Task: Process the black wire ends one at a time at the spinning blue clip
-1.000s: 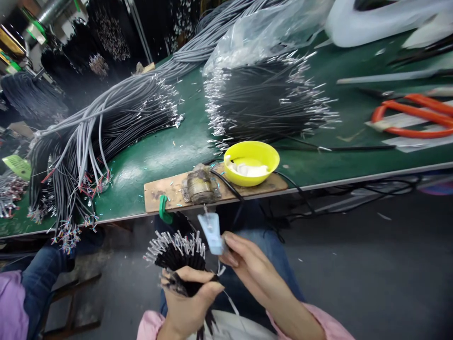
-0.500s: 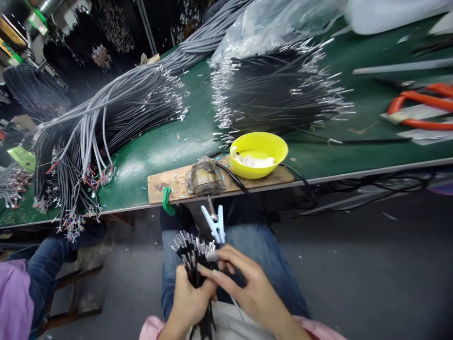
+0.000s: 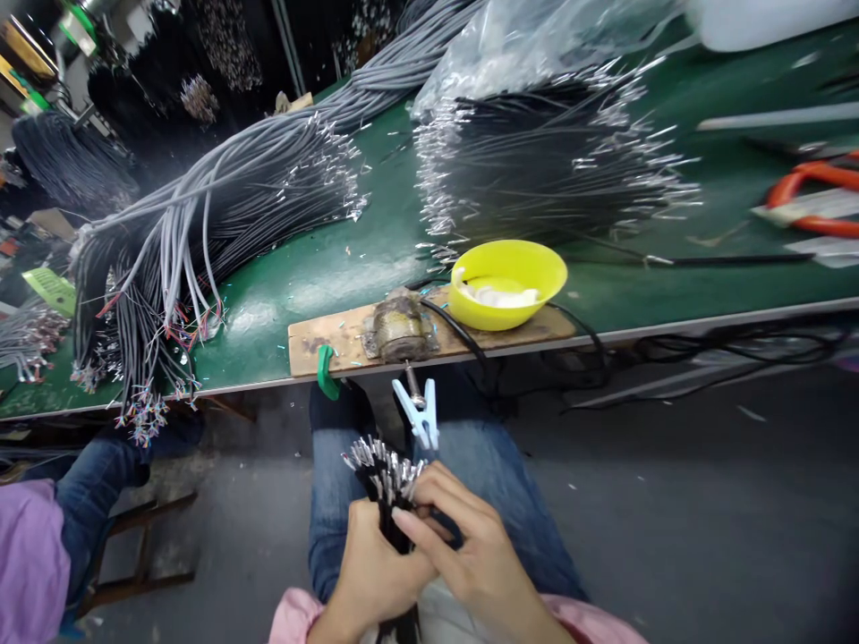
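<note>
Wrapped around a bundle of black cables (image 3: 382, 487) is my left hand (image 3: 376, 555); the silvery stripped ends point up and away from me. The fingers of my right hand (image 3: 470, 537) are bent at the right side of these ends, thumb and fingertips close together. Whether a single cable is pinched there is hidden. Just beyond the bundle, a light blue clothespin (image 3: 419, 411) sits on the shaft of a small motor (image 3: 399, 329). The motor is mounted on a wooden board (image 3: 315, 344) at the table edge.
A yellow bowl (image 3: 508, 286) with white material stands on the board, beside a green clamp (image 3: 327, 371). Piles of black cables (image 3: 537, 170) and grey cables (image 3: 268, 170) cover the green table (image 3: 322, 277). Orange-handled scissors (image 3: 805, 192) lie right. Another person's leg (image 3: 100, 474) is at left.
The view has shifted slightly, so the table things sit further right. My right fingers have curled in closer against the cable ends. My left hand keeps hold of the bundle.
</note>
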The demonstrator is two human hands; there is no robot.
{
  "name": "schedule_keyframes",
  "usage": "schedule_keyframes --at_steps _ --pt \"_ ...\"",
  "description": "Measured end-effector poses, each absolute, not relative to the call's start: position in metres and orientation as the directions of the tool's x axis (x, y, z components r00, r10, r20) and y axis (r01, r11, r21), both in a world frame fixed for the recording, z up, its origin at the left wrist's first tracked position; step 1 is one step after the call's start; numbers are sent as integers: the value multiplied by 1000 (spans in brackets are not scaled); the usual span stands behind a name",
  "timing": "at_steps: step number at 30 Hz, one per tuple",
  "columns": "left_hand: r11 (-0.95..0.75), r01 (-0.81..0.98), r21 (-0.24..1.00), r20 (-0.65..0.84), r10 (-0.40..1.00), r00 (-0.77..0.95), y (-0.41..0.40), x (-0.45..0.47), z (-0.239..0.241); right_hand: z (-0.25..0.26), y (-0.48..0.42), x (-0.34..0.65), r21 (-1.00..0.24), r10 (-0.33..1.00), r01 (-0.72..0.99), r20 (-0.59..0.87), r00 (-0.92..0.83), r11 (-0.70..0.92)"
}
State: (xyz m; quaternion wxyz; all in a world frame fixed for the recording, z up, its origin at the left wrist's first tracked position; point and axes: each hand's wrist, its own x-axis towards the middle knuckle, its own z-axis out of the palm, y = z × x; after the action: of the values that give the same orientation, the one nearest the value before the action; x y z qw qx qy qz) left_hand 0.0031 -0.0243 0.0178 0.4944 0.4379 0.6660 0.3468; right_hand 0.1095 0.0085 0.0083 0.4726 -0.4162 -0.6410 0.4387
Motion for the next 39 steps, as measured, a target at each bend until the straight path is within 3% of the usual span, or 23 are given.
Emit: schedule_keyframes --at_steps 5,12,20,31,39 --pt "431 161 888 -384 887 -256 -31 -3 3 6 9 111 -967 966 63 239 -96 245" --pt "448 -3 894 -440 879 -185 -29 -8 -7 -1 14 118 -995 995 -16 95 22 96" --pt "511 -76 856 -517 851 -97 -31 -4 -18 -11 14 116 -1000 1000 -16 10 -1 10" --pt "499 -97 861 -504 817 -280 -29 -1 4 -5 15 113 -987 993 -113 -111 -47 -116" --pt "443 -139 885 -464 855 -231 -24 8 7 -1 17 116 -984 986 -99 -137 -92 -146"
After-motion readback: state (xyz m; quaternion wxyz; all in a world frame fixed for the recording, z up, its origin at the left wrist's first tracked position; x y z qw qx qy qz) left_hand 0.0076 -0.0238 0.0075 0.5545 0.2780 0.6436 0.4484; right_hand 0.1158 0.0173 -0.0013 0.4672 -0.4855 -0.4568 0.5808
